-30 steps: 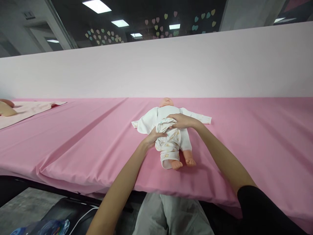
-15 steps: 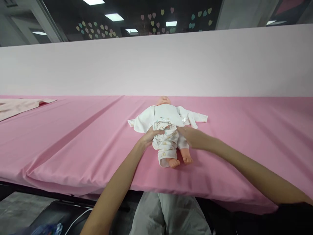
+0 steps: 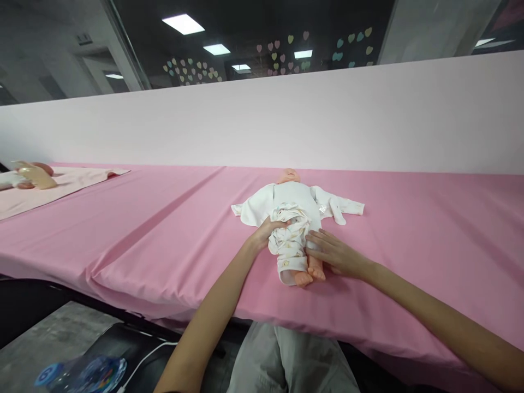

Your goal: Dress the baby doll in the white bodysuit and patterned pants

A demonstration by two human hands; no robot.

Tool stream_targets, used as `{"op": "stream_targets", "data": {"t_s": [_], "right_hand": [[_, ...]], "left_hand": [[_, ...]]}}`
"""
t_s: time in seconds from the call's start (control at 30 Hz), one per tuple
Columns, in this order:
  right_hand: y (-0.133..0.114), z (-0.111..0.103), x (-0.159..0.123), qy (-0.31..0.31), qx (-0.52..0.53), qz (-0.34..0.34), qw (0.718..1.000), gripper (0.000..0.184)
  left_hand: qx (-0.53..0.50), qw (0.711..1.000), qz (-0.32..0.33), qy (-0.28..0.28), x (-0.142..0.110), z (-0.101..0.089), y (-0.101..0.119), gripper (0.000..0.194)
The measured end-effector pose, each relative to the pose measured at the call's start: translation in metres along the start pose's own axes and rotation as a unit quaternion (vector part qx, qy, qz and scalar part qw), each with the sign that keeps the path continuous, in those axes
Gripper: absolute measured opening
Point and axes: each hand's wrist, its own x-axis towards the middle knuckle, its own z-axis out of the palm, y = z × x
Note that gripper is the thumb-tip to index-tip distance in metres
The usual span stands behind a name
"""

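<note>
A baby doll (image 3: 289, 176) lies on its back with its feet toward me, wearing a white long-sleeved top (image 3: 295, 192). Patterned white baby pants (image 3: 290, 248) are bunched around its legs, and both bare feet show below the fabric. My left hand (image 3: 267, 232) grips the bunched waist of the pants on the left side, thumb over the cloth. On the right, my right hand (image 3: 333, 252) rests with fingers stretched out against the doll's lower leg, holding nothing.
A pink sheet (image 3: 172, 229) covers the table up to a white partition (image 3: 229, 125). At far left a pale cloth (image 3: 90, 180) lies under part of another doll (image 3: 36, 176). Below the table edge, a plastic bottle (image 3: 84, 375) and a white cable (image 3: 143, 357) are on a black seat.
My right hand has left the waist of the pants and moved down to the doll's leg, its fingers now stretched out. My left hand keeps its grip. The view has swung left.
</note>
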Motion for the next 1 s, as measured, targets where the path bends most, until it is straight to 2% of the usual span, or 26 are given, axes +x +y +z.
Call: {"op": "stream_targets", "data": {"t_s": [0.1, 0.17, 0.27, 0.4, 0.47, 0.53, 0.57, 0.63, 0.7, 0.73, 0.77, 0.9, 1.0], "right_hand": [[-0.001, 0.006, -0.004, 0.086, 0.042, 0.002, 0.995, 0.048], [-0.003, 0.004, 0.003, 0.156, 0.072, 0.062, 0.983, 0.046], [-0.004, -0.001, 0.031, 0.252, 0.099, 0.158, 0.95, 0.043], [0.0, -0.005, 0.075, 0.34, 0.113, 0.211, 0.909, 0.04], [0.002, -0.005, 0.088, 0.341, 0.126, 0.221, 0.905, 0.04], [0.004, -0.003, 0.093, 0.331, 0.135, 0.221, 0.907, 0.038], [0.004, -0.002, 0.093, 0.331, 0.134, 0.213, 0.91, 0.037], [0.004, 0.001, 0.089, 0.341, 0.127, 0.188, 0.913, 0.035], [0.003, 0.003, 0.084, 0.345, 0.12, 0.17, 0.915, 0.035], [0.003, 0.003, 0.083, 0.339, 0.12, 0.166, 0.918, 0.036], [0.003, 0.003, 0.081, 0.329, 0.121, 0.164, 0.922, 0.037], [0.004, -0.002, 0.082, 0.296, 0.139, 0.15, 0.933, 0.038], [0.004, -0.009, 0.083, 0.301, 0.171, 0.154, 0.925, 0.036]], "left_hand": [[-0.005, 1.0, -0.009, 0.001, 0.001, 0.001, 0.0, 0.026], [0.002, 1.0, -0.007, 0.005, 0.0, 0.001, 0.001, 0.027], [0.018, 1.0, -0.007, -0.007, -0.001, 0.0, 0.003, 0.035], [0.042, 0.997, -0.01, -0.056, -0.008, -0.001, 0.013, 0.037], [0.096, 0.99, -0.004, -0.102, -0.014, 0.001, 0.021, 0.033], [0.19, 0.97, 0.006, -0.151, -0.02, 0.007, 0.03, 0.026], [0.242, 0.958, 0.029, -0.15, -0.022, 0.01, 0.034, 0.023], [0.329, 0.934, 0.112, -0.084, -0.025, 0.014, 0.038, 0.013], [0.376, 0.905, 0.197, 0.01, -0.026, 0.017, 0.036, 0.018], [0.387, 0.895, 0.217, 0.037, -0.025, 0.016, 0.034, 0.021], [0.393, 0.892, 0.22, 0.044, -0.025, 0.016, 0.032, 0.023], [0.422, 0.887, 0.188, 0.006, -0.023, 0.011, 0.021, 0.019], [0.45, 0.867, 0.214, 0.003, -0.02, 0.007, 0.015, 0.017]]}}
